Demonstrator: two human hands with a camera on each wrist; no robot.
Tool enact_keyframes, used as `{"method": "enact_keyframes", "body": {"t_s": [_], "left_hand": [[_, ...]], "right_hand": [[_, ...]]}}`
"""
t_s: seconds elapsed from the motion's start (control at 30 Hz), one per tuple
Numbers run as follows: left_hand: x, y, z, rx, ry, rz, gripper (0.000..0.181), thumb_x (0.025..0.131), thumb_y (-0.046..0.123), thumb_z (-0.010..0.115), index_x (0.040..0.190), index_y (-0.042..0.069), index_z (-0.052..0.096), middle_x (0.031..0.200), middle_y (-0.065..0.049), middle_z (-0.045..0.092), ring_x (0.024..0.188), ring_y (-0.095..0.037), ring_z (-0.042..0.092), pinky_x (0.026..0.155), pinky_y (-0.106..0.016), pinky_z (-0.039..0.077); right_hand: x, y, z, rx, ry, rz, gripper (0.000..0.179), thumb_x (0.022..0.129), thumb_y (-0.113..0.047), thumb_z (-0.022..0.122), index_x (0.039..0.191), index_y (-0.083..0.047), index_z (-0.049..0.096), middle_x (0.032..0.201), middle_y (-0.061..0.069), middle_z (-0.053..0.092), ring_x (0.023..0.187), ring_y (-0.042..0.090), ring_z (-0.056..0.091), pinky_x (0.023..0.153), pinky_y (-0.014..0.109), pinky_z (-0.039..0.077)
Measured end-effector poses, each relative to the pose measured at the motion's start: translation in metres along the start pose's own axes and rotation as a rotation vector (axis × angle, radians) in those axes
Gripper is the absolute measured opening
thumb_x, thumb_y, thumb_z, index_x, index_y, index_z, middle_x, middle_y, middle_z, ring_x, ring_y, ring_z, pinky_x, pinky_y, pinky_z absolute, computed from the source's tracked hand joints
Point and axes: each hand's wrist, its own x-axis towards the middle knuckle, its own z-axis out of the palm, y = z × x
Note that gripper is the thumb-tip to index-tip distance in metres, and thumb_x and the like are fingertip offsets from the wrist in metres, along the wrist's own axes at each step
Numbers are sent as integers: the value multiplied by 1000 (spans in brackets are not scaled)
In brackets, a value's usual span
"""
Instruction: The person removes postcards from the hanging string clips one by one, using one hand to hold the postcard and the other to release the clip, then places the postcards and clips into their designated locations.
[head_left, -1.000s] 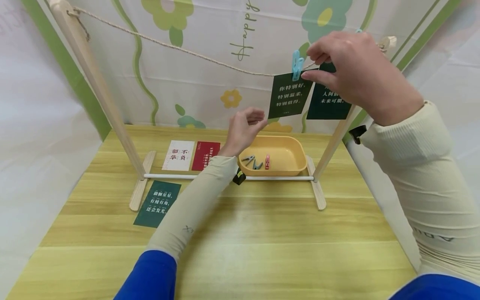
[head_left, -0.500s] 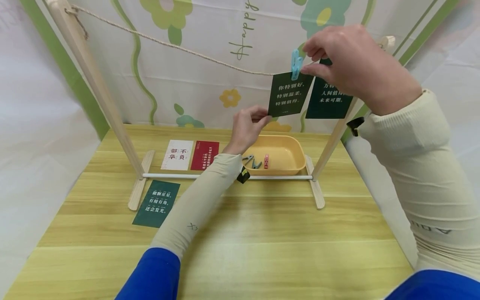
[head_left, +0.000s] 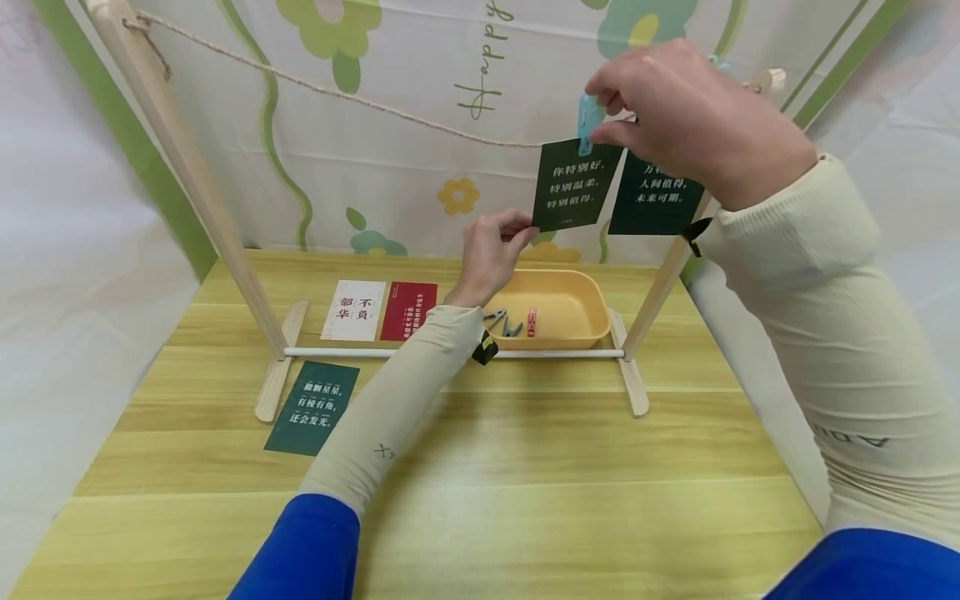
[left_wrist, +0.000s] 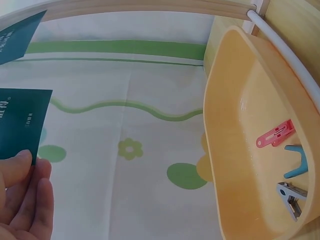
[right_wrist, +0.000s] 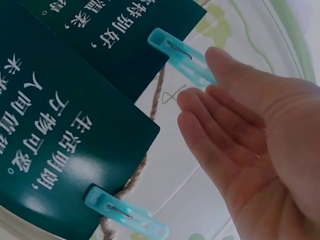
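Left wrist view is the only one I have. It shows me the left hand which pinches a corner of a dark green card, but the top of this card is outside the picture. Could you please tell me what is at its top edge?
Observer: A light blue clothespin is on the top edge of the held card.
Operator: Thank you. Is something close to it?
Observer: Yes, the right hand is right at it.
Operator: And which cards are not hanging?
Observer: Three lie flat on the left part of the table: a white card, a red card and another dark green card.
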Motion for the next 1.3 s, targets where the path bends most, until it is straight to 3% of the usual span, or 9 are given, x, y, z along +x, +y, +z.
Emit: {"method": "enact_keyframes", "body": {"t_s": [0.37,0.7,1.03,1.3], "left_hand": [[2,3,-2,12,1,3,15,100,13,73,109,4,80,105,-12,82,94,-23,78,86,-27,63],[3,4,-2,31,4,37,15,100,13,72,109,4,80,105,-11,82,93,-20,78,85,-26,62],[4,5,0,18,3,44,14,100,11,72,108,3,80,105,-12,82,93,-21,78,84,-25,62],[3,4,-3,14,2,33,15,100,12,72,109,3,80,105,-12,81,93,-22,78,85,-26,62]], "right_hand": [[8,-5,-4,4,-86,64,45,106,-8,62,147,8,54,139,34,60,117,48,60,105,63,54],[9,-5,-4,-3,-80,77,26,105,-7,60,125,9,65,121,27,61,105,43,57,101,62,57],[5,-5,-5,-32,-32,76,20,103,-8,64,114,8,69,116,28,69,102,43,64,92,61,60],[2,-5,-9,-24,60,36,21,103,-10,64,111,9,70,113,28,72,97,40,62,88,56,61]]}}
